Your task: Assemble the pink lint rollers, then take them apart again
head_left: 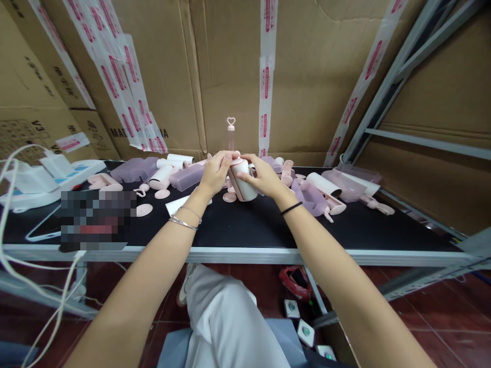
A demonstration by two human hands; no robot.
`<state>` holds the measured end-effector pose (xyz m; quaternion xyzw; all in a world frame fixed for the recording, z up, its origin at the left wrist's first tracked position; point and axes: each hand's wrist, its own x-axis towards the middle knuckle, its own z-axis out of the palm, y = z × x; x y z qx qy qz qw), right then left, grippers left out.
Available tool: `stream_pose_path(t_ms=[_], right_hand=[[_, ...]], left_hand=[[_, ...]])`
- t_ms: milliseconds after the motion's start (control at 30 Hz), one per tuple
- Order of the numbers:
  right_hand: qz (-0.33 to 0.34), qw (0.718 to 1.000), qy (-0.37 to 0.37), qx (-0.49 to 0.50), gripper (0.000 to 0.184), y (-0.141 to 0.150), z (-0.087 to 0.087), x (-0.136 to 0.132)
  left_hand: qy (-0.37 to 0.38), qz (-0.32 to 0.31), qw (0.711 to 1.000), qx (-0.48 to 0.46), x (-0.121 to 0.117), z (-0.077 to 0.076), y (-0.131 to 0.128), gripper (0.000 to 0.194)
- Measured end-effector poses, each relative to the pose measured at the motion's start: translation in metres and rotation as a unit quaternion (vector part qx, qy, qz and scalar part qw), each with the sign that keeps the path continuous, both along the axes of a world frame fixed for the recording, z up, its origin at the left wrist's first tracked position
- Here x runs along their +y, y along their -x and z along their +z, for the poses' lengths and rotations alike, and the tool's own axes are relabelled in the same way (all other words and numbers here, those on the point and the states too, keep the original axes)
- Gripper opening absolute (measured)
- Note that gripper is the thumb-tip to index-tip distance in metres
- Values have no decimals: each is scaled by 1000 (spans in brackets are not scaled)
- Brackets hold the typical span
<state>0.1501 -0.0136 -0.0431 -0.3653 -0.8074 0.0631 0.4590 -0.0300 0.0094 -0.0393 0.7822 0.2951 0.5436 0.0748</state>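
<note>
Both my hands meet over the middle of the black tabletop on a white cylinder [245, 190] with a pink cap [238, 161] and a brownish stripe down its side. My left hand [217, 173] has its fingers closed at the cap and upper left edge. Around the upper right side, my right hand [264, 176] grips the cylinder with the thumb across its front. The cylinder tilts slightly. Just behind stands a slim clear-pink tube [230, 135] with a heart-shaped loop on top; my fingers hide its base. A round pink disc [229, 197] lies beside the cylinder.
Translucent purple trays [187, 176], white tubes [323, 184] and small pink parts [287, 173] lie to both sides. A power strip [86, 167] with chargers and a blurred-out phone-like object [42, 230] are at left. A cardboard wall [230, 76] rises behind; a metal frame [368, 115] stands right.
</note>
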Motion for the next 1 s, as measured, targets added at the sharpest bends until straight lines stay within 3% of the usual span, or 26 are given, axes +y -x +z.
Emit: stream_pose_path(t_ms=[1000], right_hand=[[11, 1000, -10, -3, 62, -1, -1, 2]], left_hand=[[-6, 7, 1000, 5, -3, 3, 1, 52]])
